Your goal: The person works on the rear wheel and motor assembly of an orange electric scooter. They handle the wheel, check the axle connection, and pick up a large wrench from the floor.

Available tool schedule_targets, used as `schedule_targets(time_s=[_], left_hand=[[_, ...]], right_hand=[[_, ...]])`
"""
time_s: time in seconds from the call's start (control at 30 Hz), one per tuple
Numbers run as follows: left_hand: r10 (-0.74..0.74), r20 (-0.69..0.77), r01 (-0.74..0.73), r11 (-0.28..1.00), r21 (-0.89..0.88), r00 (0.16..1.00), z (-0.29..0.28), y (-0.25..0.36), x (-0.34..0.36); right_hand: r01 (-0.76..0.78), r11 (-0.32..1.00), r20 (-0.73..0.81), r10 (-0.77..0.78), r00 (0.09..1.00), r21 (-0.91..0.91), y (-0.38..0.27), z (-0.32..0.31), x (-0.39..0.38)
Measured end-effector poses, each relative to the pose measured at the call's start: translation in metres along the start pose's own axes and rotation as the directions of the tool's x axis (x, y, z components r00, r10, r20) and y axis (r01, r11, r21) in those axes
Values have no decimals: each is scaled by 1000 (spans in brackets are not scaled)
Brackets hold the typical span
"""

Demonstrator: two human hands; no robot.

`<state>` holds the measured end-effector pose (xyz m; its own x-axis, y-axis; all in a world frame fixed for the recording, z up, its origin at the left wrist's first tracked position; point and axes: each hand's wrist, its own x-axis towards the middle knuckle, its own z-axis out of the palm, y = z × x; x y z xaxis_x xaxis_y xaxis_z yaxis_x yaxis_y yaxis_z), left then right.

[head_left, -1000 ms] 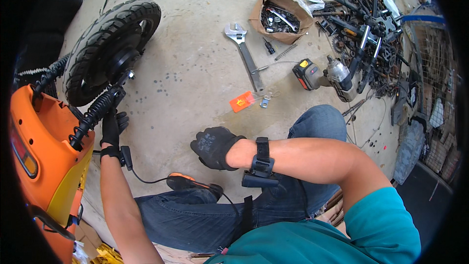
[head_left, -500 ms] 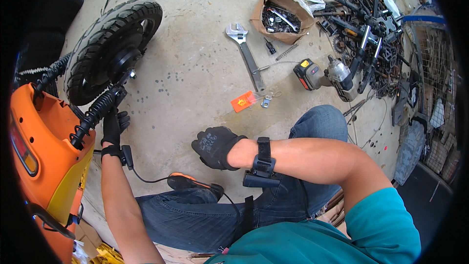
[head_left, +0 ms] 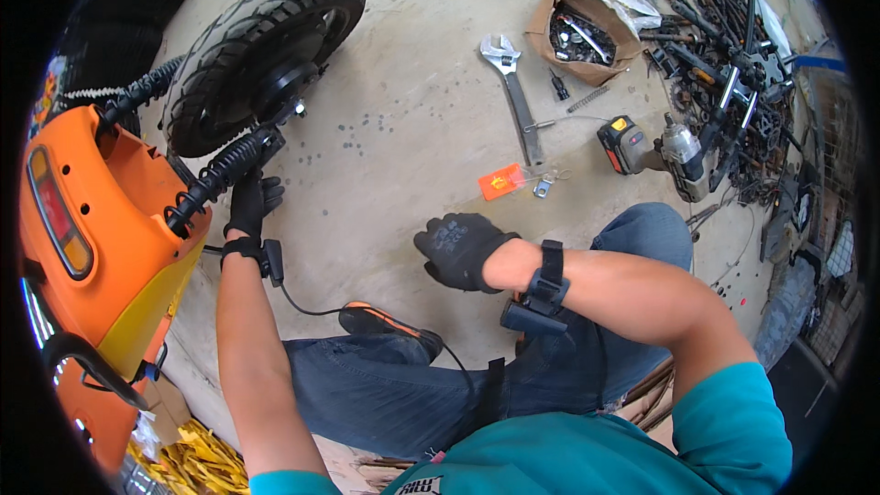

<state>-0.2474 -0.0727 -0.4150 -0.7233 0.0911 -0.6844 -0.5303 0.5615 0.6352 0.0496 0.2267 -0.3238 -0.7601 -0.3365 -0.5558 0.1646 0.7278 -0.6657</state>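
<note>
My left hand (head_left: 250,203), in a black glove, reaches in beside the lower end of a black coil-spring shock absorber (head_left: 225,168) on an orange scooter body (head_left: 108,206). Its visible fingers are stretched out and apart; the rest is partly hidden behind the shock. Just above it is the treaded wheel (head_left: 261,60), with a shiny axle nut (head_left: 300,108) at its hub. Over the floor in front of my knees hangs my right hand (head_left: 466,252), gloved too, its fingers curled in. Whatever they hold, if anything, is hidden. An orange key tag (head_left: 500,182) with a key lies beyond it.
Farther off lie an adjustable wrench (head_left: 516,96), a cordless impact wrench (head_left: 683,156) and a small spring (head_left: 588,99). A paper bag (head_left: 543,37) holds metal parts. Tangled metal parts (head_left: 733,73) are heaped at the right. Stacked tyres (head_left: 124,32) stand far left.
My view has swung left, so the scene sits farther right in the picture. My right hand is slightly closer to the key tag. My left hand stays by the shock absorber.
</note>
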Motion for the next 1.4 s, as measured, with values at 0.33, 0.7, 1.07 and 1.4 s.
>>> schedule_targets(time_s=[0.33, 0.7, 1.07, 1.4], left_hand=[[-18, 27, 19, 999, -33, 999, 5, 9, -7], [3, 13, -2, 1000, -14, 1000, 9, 13, -12], [-30, 36, 32, 999, -36, 999, 6, 9, -8], [-35, 19, 36, 997, -72, 999, 7, 10, -9]], right_hand=[[-3, 1000, 1, 3, 1000, -7, 3, 2, -4], [14, 1000, -32, -14, 999, -20, -2, 6, -3], [39, 999, -61, -39, 997, 1, 0, 6, -2], [48, 999, -69, -49, 996, -17, -3, 2, -2]])
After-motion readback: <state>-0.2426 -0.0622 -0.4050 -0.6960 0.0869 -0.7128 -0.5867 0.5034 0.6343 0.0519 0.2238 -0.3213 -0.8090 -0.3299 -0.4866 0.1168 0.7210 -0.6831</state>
